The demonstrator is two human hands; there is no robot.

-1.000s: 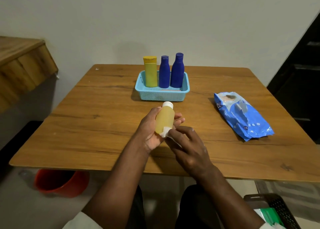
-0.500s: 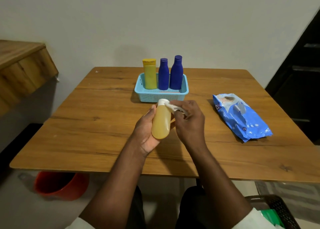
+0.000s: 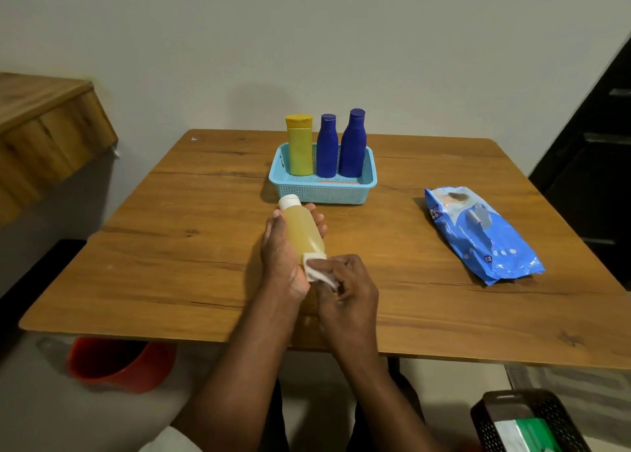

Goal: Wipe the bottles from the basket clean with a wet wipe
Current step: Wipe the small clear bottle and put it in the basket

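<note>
3 bottles stand upright in the basket [image 3: 322,192]: 1 yellow [image 3: 300,147], 2 blue [image 3: 327,147] [image 3: 352,146], at the far middle of the surface [image 3: 177,246].

A 4th, the amber bottle [image 3: 305,230] with a white cap, is out of the basket and held above the surface, cap pointing away toward the basket. Left hand [image 3: 283,246] cradles it from below and the side, thumb along the left flank, fingertips [image 3: 319,221] showing past the right edge: grasping. Right hand [image 3: 345,284] has fingers curled, pinching a folded wipe [image 3: 316,270] against the bottle's base end.

Change: 0.5 s ago the wipe sat up at the cap; 1 s ago it was at the base. Now it is back at the base. Reads as a full stroke along the body, base to cap and back. The bottle has also tilted its cap leftward compared with 0.5 s ago.

Judgement: wiping of bottle 1 is under way, probably well covered on the facing side; the underside is hidden, cannot tell. The 3 in the basket appear not yet handled.

Wipe pack [image 3: 481,234] lies at right, well apart from the hands. Red bucket [image 3: 116,366] sits on the floor beneath the left edge.
</note>
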